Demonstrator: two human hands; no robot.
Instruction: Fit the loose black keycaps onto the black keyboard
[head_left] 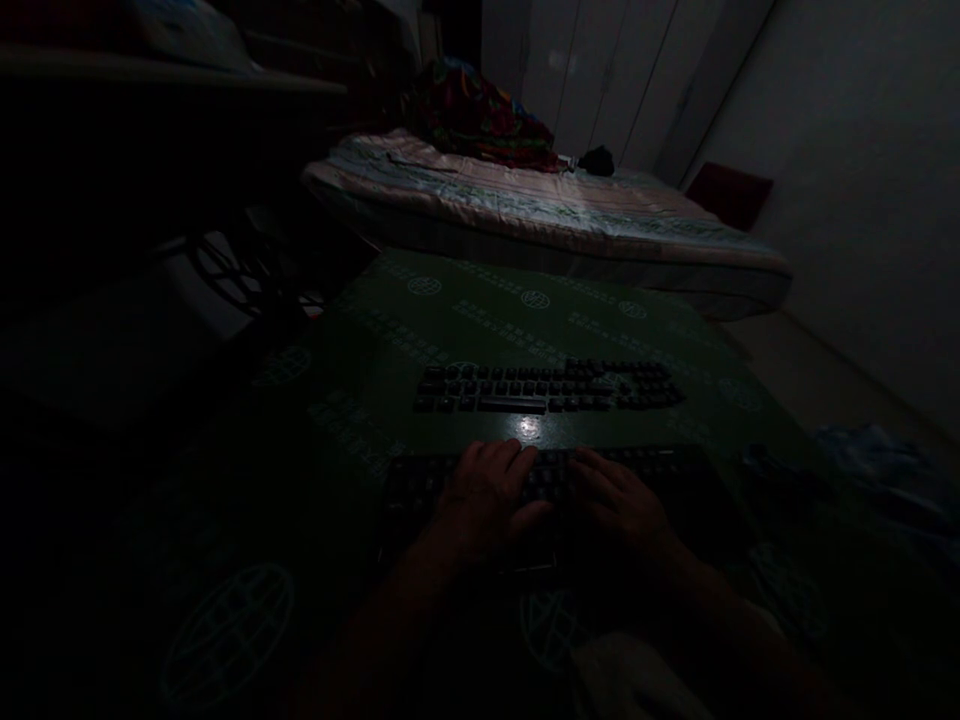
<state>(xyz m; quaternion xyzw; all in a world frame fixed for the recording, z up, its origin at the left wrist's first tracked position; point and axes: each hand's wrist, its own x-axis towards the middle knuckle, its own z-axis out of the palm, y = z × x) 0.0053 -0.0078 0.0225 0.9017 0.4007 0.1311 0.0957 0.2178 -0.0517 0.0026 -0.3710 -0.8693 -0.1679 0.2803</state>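
Observation:
The room is very dim. My left hand (491,492) and my right hand (619,500) rest palm-down, fingers spread, on the keys of a dark keyboard (420,490) that lies on a green printed mat (525,320). Neither hand grips anything. A second black keyboard (547,386) lies just beyond the first, untouched, with a bright glint of light on the mat between the two.
A low mattress (540,215) with striped bedding lies behind the mat, with a colourful cloth bundle (480,115) on it. A dark wheeled frame (240,265) stands at the left. Bluish cloth (877,460) lies at the right, by a pale wall.

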